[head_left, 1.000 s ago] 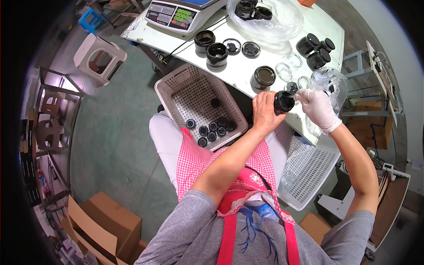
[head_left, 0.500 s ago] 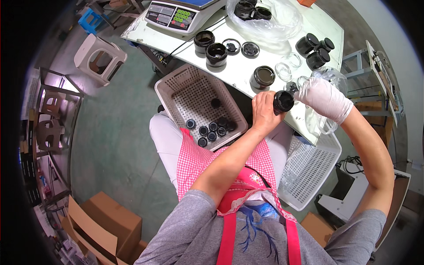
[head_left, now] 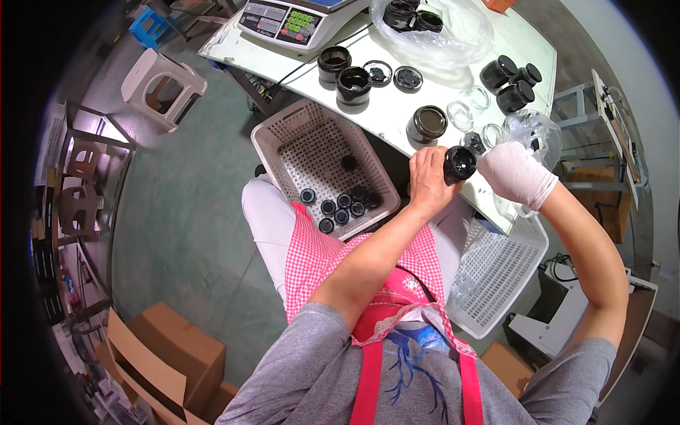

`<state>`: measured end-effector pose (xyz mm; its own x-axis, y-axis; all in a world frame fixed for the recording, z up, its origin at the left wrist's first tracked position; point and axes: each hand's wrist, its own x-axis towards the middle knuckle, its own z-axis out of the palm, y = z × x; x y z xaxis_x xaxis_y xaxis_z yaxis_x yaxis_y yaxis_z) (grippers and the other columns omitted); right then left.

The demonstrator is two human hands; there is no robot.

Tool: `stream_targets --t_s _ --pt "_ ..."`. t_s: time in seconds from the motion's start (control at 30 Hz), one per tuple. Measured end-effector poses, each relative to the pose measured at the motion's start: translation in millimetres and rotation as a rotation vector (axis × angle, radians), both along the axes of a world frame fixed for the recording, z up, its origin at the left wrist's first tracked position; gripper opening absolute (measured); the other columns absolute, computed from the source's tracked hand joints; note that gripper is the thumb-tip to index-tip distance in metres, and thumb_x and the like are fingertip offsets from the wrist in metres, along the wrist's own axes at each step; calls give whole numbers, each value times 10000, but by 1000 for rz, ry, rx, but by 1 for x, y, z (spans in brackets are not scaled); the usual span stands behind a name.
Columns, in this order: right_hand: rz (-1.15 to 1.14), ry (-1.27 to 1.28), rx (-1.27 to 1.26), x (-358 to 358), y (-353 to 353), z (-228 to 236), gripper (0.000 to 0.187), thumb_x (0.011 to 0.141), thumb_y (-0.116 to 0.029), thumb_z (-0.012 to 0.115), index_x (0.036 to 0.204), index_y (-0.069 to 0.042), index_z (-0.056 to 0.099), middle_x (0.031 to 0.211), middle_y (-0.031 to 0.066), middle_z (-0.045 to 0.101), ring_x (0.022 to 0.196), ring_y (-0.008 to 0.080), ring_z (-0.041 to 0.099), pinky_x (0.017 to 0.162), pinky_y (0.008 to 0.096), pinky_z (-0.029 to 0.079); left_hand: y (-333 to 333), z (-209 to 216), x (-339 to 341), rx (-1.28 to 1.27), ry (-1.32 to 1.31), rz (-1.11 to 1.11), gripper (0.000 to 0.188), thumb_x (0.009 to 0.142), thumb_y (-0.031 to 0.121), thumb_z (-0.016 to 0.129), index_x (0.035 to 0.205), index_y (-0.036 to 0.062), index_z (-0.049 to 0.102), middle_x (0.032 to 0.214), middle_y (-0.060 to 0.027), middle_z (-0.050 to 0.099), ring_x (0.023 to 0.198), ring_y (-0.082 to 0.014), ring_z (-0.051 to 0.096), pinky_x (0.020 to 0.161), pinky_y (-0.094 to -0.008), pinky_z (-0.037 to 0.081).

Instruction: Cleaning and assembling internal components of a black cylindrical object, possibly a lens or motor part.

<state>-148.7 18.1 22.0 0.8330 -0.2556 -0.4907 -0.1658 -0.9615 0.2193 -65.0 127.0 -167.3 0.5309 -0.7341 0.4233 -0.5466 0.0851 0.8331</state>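
Fingers of left hand (head_left: 430,177) gripping open black jar (head_left: 459,165), likely rigid, slick; side-holding seeming best. Right hand (head_left: 517,174) hovering at three o'clock, grasp unclear.

Looked super bright over the white table (head_left: 389,106), nearly blown out, but dropped into shadow inside the plastic crate (head_left: 361,152). Caught little glints on the glossy black jar (head_left: 459,166). Bent hard toward the rim, then faded to black at both sides.

Far left on the table (head_left: 525,44), the white scale (head_left: 322,25) carries printed lettering on its front panel (head_left: 265,18); its green keys' (head_left: 302,24) marks are too small to read
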Motion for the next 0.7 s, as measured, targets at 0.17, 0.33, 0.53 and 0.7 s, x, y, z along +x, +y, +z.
stream_targets --t_s 0.17,0.33,0.53,0.7 --pt "-383 -154 430 2 -9 5 184 927 -101 623 858 -24 775 613 151 662 584 232 674 594 396 530 -2 0 0 -2 17 11 639 700 221 863 1228 70 535 1155 -137 593 1184 -348 537 1065 -497 376" --pt "-902 -284 646 -11 -8 -2 242 1006 -177 630 962 1 789 551 79 602 521 120 567 553 324 473 -1 -2 0 10 1 3 634 704 241 856 1222 70 533 1150 -133 594 1176 -347 542 1068 -502 377" --pt "-84 -353 -48 -17 6 -13 37 831 -50 668 867 -55 674 744 168 684 729 316 737 643 423 579 -5 -2 -2 6 -9 35 626 713 236 852 1226 66 537 1150 -127 597 1174 -346 542 1065 -504 373" --pt "9 -184 -128 -15 10 -10 42 816 -51 671 847 -53 699 730 165 696 755 322 740 661 427 586 -4 -1 -3 1 -11 30 613 721 249 856 1215 63 544 1145 -129 599 1173 -343 543 1063 -502 371"
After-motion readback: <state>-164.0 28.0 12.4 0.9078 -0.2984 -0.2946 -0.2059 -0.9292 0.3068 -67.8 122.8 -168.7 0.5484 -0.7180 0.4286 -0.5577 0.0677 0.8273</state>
